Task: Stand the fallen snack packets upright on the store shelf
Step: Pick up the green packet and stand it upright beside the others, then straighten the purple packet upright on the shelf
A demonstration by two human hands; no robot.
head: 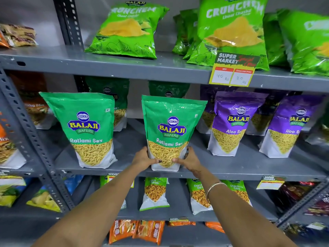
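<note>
Ratlami Sev packet (170, 132) upright, gripped by left hand (144, 158), right hand (189, 160); second packet (89, 129) beside.

price tag (234, 69) clipped on the shelf edge above me, says 40 Rs / 20 Rs | slotted grey upright (30, 129) on my left | another yellow tag (270, 182) lower right | gold bangle (214, 186) on my wrist lol
</note>
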